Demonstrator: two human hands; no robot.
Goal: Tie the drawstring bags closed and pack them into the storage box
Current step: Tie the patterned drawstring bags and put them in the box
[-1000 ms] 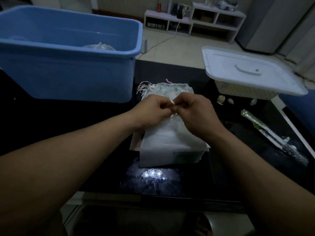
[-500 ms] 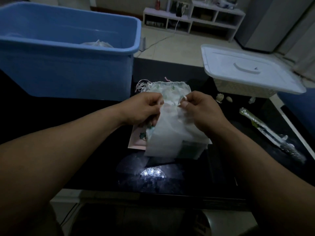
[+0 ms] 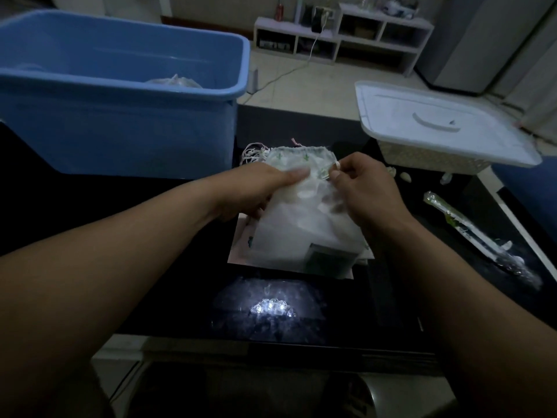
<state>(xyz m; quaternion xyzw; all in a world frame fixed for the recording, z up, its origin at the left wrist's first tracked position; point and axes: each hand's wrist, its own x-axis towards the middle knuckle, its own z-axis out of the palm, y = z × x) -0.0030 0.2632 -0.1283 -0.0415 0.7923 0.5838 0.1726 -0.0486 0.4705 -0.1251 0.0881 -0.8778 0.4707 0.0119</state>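
Note:
A sheer white drawstring bag hangs over a small stack of flat things on the dark table. My left hand grips the bag's upper left edge, fingers curled under the fabric. My right hand pinches the bag's top right edge between thumb and forefinger. Behind them lies another drawstring bag with a green print, its cords bunched at its left. The blue storage box stands at the back left with a pale bag inside.
A white lidded basket sits at the back right. A long clear wrapped packet lies at the right, with small pale bits near the basket. A light glares on the glossy table in front.
My hands have spread apart from a close pinch at the bag's top. The sheer bag is lifted and its mouth is pulled wider. The camera has tilted slightly.

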